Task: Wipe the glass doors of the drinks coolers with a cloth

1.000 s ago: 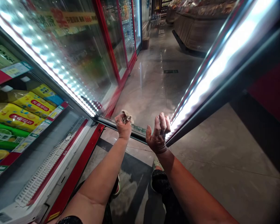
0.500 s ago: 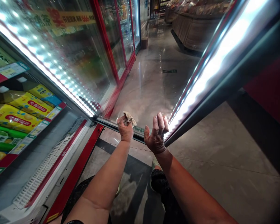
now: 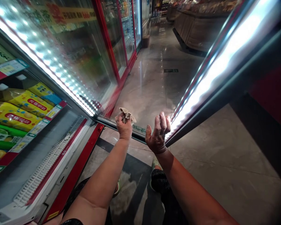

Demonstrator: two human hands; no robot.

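My left hand (image 3: 124,127) grips a crumpled beige cloth (image 3: 126,115) near the bottom of an open glass fridge door (image 3: 150,103). The cloth lies at or against the glass; actual contact is hard to make out. To its right, my right hand (image 3: 158,134) is raised with fingers apart, close to the door's lower corner beside the bright light strip (image 3: 199,89). Nothing is in that hand, and its fingers seem to rest on the glass or frame edge. Below both hands runs the door's dark bottom frame (image 3: 138,136).
On the left, a fridge shelf holds several yellow and green drink packs (image 3: 21,115) above a white slotted grille (image 3: 51,161). More red-framed fridges (image 3: 112,47) line the left side. A wood-panelled display stand (image 3: 193,29) is at the back right. Shiny tiled floor (image 3: 210,140) surrounds the door.
My left hand has shifted slightly left and up with the cloth, which now shows more above the fingers. My right hand has hardly moved.
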